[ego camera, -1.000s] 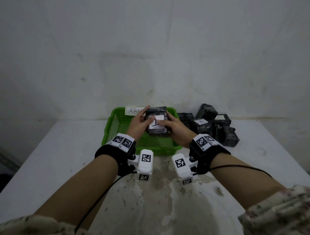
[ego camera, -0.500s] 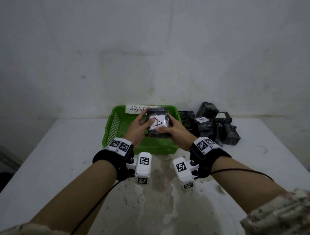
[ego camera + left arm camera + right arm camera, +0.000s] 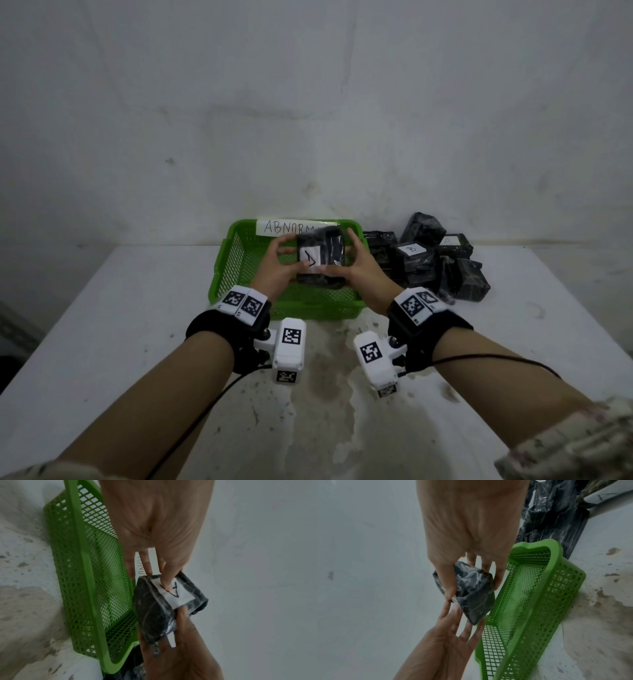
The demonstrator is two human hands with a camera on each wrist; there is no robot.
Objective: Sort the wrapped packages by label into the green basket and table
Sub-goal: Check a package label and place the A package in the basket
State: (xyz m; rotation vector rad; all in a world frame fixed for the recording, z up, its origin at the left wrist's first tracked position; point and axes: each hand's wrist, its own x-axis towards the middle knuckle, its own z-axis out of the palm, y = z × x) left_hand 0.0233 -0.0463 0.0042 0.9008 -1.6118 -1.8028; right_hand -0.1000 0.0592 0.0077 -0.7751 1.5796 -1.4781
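Both hands hold one black wrapped package (image 3: pixel 320 257) over the green basket (image 3: pixel 236 263) at frame centre, label up, probably so it can be read. Left hand (image 3: pixel 274 270) grips its left side, thumb on the white label (image 3: pixel 309 259) marked A; right hand (image 3: pixel 359 270) pinches the right side. Largest first: one table (image 3: pixel 102 342), one basket with a paper sign (image 3: pixel 284 226), one pile of roughly six packages (image 3: pixel 431 263) at centre right, exact count unclear.

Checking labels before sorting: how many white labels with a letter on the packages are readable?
3: one on the held package, two in the pile, a B and one behind. Others may be hidden.
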